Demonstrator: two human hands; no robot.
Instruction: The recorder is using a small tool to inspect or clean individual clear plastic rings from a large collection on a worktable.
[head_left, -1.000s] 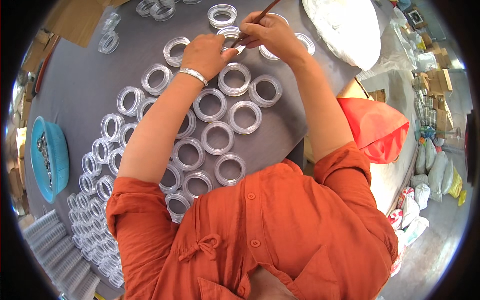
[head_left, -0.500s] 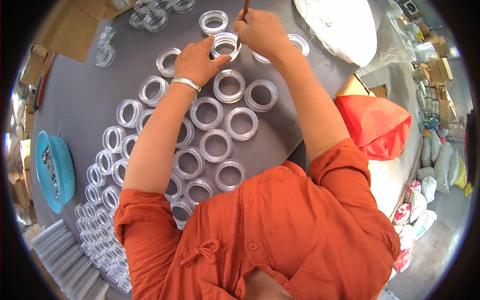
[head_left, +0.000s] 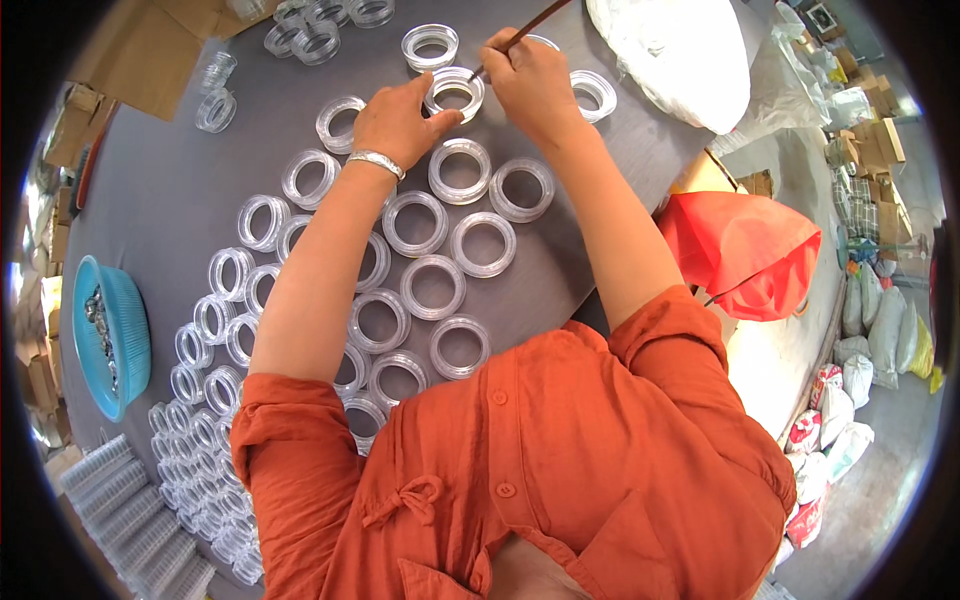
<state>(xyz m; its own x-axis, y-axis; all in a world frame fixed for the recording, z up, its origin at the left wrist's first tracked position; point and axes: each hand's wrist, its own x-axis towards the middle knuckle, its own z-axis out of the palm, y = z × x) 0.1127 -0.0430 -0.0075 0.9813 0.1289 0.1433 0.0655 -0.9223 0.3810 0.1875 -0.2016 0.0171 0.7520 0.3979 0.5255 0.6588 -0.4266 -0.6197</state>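
My left hand (head_left: pixel 403 124), with a silver bracelet at its wrist, steadies a clear plastic ring (head_left: pixel 455 76) on the grey table. Its fingertips touch the ring's left rim and its thumb the near side. My right hand (head_left: pixel 533 84) grips a thin brown stick (head_left: pixel 547 13) like a slim brush handle. The stick slants down to the left, its dark tip at the ring's upper right rim; I cannot make out what the tip is. Another clear ring (head_left: pixel 430 62) lies just beyond. To the right of my right hand is a further ring (head_left: pixel 605 98).
Many clear rings (head_left: pixel 484 270) cover the table (head_left: pixel 545 270) toward me and to the left. A blue basket (head_left: pixel 138 335) with small shiny pieces stands at the left edge. White plastic sheeting (head_left: pixel 680 60) lies far right, red cloth (head_left: pixel 745 255) nearer. A cardboard box (head_left: pixel 135 60) stands far left.
The brown stick has tipped from nearly upright to slanting right, its tip now at the ring's upper right rim. My right hand has shifted slightly right and turned; my left hand stays on the ring.
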